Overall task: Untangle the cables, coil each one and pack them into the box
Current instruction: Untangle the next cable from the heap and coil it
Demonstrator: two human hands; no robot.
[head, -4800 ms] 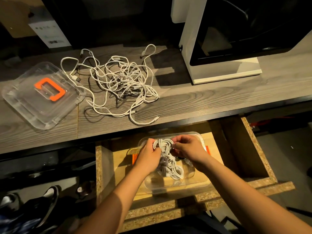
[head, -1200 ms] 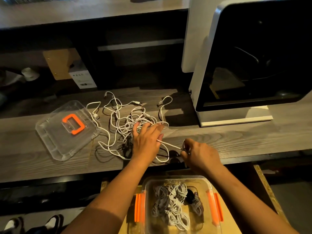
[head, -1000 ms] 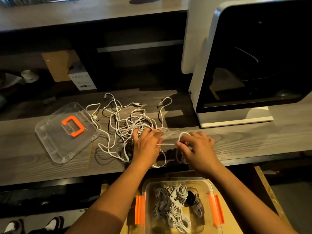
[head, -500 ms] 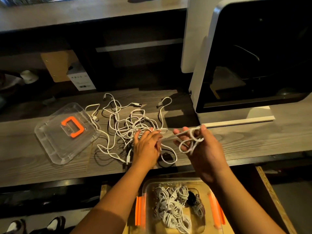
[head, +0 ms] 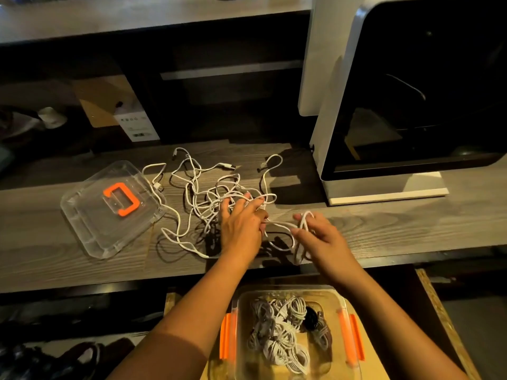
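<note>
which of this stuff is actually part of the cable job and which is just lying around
Job: tangled cables, cable loop in right hand, clear box, coiled cables, lid.
Lying about: white machine, cardboard box, shoes.

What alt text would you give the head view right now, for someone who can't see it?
A person's right hand holds a white cable looped round its fingers while the left hand presses flat on a tangle of white cables on a wooden desk. Below, a clear box holds coiled cables; its lid lies left of the tangle.
</note>
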